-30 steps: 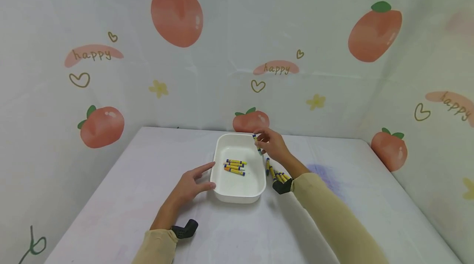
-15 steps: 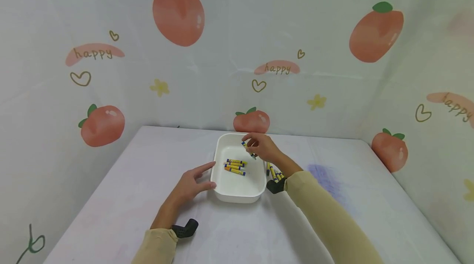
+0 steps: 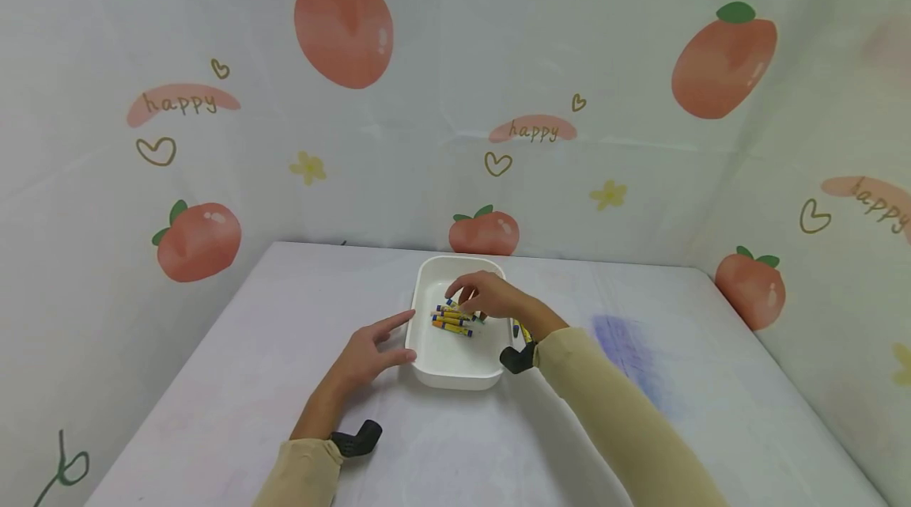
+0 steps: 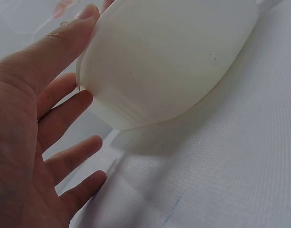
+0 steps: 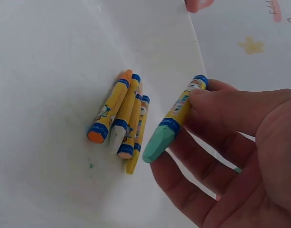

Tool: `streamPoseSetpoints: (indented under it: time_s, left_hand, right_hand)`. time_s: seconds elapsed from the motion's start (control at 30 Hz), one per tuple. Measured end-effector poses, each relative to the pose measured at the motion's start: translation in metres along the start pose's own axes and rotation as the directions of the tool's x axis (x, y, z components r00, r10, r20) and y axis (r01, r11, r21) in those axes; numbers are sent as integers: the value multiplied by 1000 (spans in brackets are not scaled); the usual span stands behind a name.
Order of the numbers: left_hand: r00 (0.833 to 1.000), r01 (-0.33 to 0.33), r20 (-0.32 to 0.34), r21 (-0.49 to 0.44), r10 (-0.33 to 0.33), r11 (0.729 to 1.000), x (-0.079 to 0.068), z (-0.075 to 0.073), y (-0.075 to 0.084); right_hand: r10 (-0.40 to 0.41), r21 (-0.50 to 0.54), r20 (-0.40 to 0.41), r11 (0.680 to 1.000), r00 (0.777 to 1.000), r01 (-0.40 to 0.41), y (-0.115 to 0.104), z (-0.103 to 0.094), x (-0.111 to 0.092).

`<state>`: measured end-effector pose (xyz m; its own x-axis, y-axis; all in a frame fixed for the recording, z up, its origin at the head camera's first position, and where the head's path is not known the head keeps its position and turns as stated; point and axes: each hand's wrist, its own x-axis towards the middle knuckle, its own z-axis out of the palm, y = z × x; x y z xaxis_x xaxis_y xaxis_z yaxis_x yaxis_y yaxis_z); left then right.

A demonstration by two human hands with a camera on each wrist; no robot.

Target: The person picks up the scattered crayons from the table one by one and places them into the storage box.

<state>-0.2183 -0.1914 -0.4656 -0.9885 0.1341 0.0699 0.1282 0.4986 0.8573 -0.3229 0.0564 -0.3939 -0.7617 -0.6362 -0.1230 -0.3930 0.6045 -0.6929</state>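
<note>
My right hand (image 3: 496, 296) pinches a green crayon (image 5: 178, 114) in a yellow and blue wrapper between thumb and fingers, inside the white plastic box (image 3: 455, 371). In the right wrist view its green tip points down beside a small row of crayons (image 5: 109, 111) lying on the box floor, orange, white and yellow among them. At the left side of the box, my left hand (image 3: 364, 354) touches the wall with thumb and fingers spread. The left wrist view shows the outer box wall (image 4: 159, 66) with fingertips at its edge and the other fingers loosely extended.
More crayons (image 3: 526, 332) lie on the table right of the box, partly hidden by the right wrist. A white cloth with blue smudges covers the table (image 3: 398, 452). A curtain (image 3: 427, 96) printed with peaches hangs close behind.
My right hand has carried the green crayon left and down, from over the box's right rim to the row of crayons inside. The left hand stays at the box.
</note>
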Motion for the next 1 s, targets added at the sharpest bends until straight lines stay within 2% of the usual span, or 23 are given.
streamPoseSetpoints:
  time_s: [0.3, 0.47, 0.7, 1.0]
  left_hand:
    - [1000, -11, 2, -8, 11, 1000, 0, -1, 1]
    - [1000, -25, 5, -16, 25, 1000, 0, -1, 1]
    - [1000, -5, 3, -15, 5, 1000, 1, -1, 1]
    - [1000, 22, 0, -14, -22, 1000, -1, 0, 2]
  right_hand:
    - [35, -32, 63, 999, 997, -33, -4, 6, 4]
    - [26, -34, 88, 999, 996, -23, -5, 7, 5]
    - [5, -49, 105, 999, 994, 0, -6, 9, 8]
    - [-3, -33, 55, 999, 999, 4, -8, 7, 10]
